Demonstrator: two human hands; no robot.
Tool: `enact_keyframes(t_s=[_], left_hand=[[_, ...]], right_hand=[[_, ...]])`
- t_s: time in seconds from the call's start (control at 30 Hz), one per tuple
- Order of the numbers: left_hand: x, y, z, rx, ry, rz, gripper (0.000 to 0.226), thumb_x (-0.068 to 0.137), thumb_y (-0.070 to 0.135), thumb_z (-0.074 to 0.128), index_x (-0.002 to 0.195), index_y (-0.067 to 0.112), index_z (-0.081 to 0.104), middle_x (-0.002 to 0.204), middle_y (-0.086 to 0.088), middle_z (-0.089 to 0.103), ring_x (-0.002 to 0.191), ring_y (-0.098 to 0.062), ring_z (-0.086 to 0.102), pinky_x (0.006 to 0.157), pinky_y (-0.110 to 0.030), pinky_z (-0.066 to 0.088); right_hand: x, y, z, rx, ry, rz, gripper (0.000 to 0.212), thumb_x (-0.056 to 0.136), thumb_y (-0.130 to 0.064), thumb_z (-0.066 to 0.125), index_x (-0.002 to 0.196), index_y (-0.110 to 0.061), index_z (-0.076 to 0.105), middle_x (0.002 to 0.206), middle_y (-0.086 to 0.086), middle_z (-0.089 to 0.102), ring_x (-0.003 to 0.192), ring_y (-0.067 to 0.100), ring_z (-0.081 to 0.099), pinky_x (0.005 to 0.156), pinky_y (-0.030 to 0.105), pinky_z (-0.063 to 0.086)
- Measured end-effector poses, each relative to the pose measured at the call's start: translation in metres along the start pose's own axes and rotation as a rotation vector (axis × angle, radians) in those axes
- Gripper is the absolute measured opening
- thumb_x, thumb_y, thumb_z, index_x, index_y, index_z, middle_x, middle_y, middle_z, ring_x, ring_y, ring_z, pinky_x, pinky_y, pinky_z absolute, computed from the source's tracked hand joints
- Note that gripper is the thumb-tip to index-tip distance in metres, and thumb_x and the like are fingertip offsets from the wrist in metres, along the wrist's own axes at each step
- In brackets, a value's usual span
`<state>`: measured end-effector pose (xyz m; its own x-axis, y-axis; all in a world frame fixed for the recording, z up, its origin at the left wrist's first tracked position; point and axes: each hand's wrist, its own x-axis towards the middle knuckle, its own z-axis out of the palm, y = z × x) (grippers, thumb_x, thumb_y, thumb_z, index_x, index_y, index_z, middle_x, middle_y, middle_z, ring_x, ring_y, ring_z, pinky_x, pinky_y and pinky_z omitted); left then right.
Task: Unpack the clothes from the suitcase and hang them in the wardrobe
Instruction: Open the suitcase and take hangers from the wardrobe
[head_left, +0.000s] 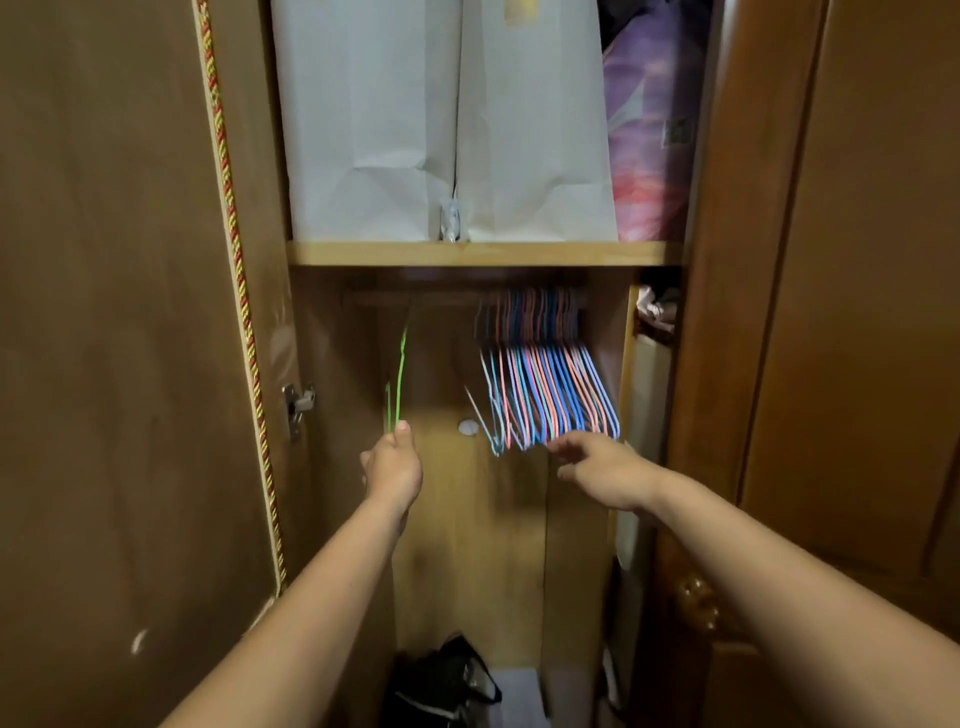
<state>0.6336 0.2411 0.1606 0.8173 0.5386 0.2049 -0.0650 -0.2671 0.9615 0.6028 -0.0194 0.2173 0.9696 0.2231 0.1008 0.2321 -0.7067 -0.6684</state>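
A wooden wardrobe (483, 253) is standing open, pale paper bags (441, 119) sitting on its shelf at twelve o'clock. Below, the left hand (392, 470) is pinching a green hanger (400, 376) hanging off the rail (441, 299). At three o'clock from it, the right hand (602, 470), fingers loosely spread, is reaching under a bunch of blue and pink hangers (550, 395). A black bag (441, 680) is lying at six o'clock.

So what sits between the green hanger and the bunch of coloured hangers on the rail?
In the head view, nothing hangs there: the rail is bare between the green hanger and the bunch of coloured hangers. Behind the gap are the wooden back panel and a small white round fitting.
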Motion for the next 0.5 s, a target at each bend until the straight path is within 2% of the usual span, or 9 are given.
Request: enact_keyframes(t_s=[0.07,0.1,0.17,0.2,0.23,0.3,0.37,0.43,0.5], left_hand=[[-0.025,-0.014,-0.003,-0.073,0.002,-0.035,0.056,0.092,0.061,0.027,0.071,0.022,0.061,0.104,-0.020,0.065,0.112,-0.039,0.056,0.106,-0.053,0.042],[-0.042,-0.025,-0.004,-0.087,-0.011,-0.063,0.055,0.086,0.063,0.028,0.067,0.024,0.061,0.102,-0.021,0.066,0.108,-0.039,0.057,0.104,-0.052,0.044],[-0.086,-0.051,-0.006,-0.066,-0.055,-0.186,0.045,0.079,0.060,0.033,0.059,0.030,0.061,0.097,-0.022,0.064,0.092,-0.037,0.059,0.089,-0.044,0.049],[-0.114,-0.064,-0.008,-0.064,-0.080,-0.259,0.041,0.079,0.054,0.036,0.057,0.029,0.060,0.094,-0.021,0.062,0.085,-0.035,0.057,0.079,-0.040,0.045],[-0.144,-0.082,-0.008,-0.041,-0.118,-0.323,0.039,0.084,0.046,0.039,0.058,0.026,0.060,0.093,-0.020,0.063,0.082,-0.032,0.056,0.075,-0.038,0.041],[-0.212,-0.119,-0.007,0.037,-0.207,-0.404,0.038,0.100,0.032,0.040,0.075,0.019,0.066,0.093,-0.017,0.066,0.082,-0.028,0.057,0.072,-0.033,0.041],[-0.282,-0.160,-0.010,0.071,-0.353,-0.516,0.037,0.106,0.029,0.042,0.088,0.010,0.067,0.075,-0.010,0.065,0.064,-0.022,0.060,0.057,-0.027,0.044],[-0.343,-0.204,-0.013,0.185,-0.490,-0.613,0.040,0.106,0.034,0.043,0.078,0.013,0.063,0.056,-0.003,0.056,0.045,-0.015,0.048,0.046,-0.020,0.034],[-0.398,-0.238,-0.011,0.402,-0.670,-0.666,0.034,0.103,0.031,0.044,0.076,0.017,0.059,0.063,-0.002,0.049,0.051,-0.014,0.041,0.051,-0.020,0.032]], right_hand=[[-0.013,0.004,0.010,0.018,-0.014,-0.003,0.037,0.095,-0.007,0.061,0.131,-0.016,0.059,0.127,0.001,0.060,0.121,0.017,0.056,0.099,0.022,0.041],[-0.024,0.010,0.018,0.049,-0.031,0.007,0.036,0.094,-0.006,0.061,0.129,-0.015,0.060,0.122,0.002,0.061,0.112,0.016,0.059,0.092,0.022,0.045],[-0.053,0.028,0.040,0.093,-0.082,0.028,0.031,0.095,-0.004,0.056,0.124,-0.012,0.061,0.106,0.004,0.061,0.085,0.011,0.058,0.071,0.018,0.044],[-0.071,0.040,0.054,0.103,-0.120,0.057,0.029,0.096,-0.005,0.055,0.123,-0.011,0.061,0.104,0.005,0.060,0.079,0.010,0.056,0.068,0.018,0.044],[-0.092,0.059,0.070,0.111,-0.171,0.101,0.029,0.097,-0.007,0.054,0.125,-0.011,0.061,0.107,0.006,0.061,0.083,0.012,0.058,0.072,0.020,0.048],[-0.145,0.105,0.105,0.187,-0.267,0.248,0.032,0.098,-0.010,0.055,0.130,-0.009,0.059,0.115,0.009,0.061,0.093,0.019,0.063,0.079,0.024,0.052],[-0.209,0.157,0.140,0.264,-0.335,0.413,0.033,0.098,-0.012,0.055,0.131,-0.008,0.059,0.110,0.009,0.059,0.086,0.018,0.060,0.072,0.025,0.052],[-0.277,0.205,0.170,0.333,-0.358,0.591,0.032,0.098,-0.012,0.053,0.128,-0.005,0.060,0.105,0.007,0.058,0.089,0.019,0.056,0.078,0.032,0.051],[-0.349,0.246,0.195,0.514,-0.323,0.838,0.018,0.101,-0.015,0.050,0.109,-0.008,0.065,0.095,0.004,0.059,0.083,0.017,0.057,0.073,0.030,0.049]])
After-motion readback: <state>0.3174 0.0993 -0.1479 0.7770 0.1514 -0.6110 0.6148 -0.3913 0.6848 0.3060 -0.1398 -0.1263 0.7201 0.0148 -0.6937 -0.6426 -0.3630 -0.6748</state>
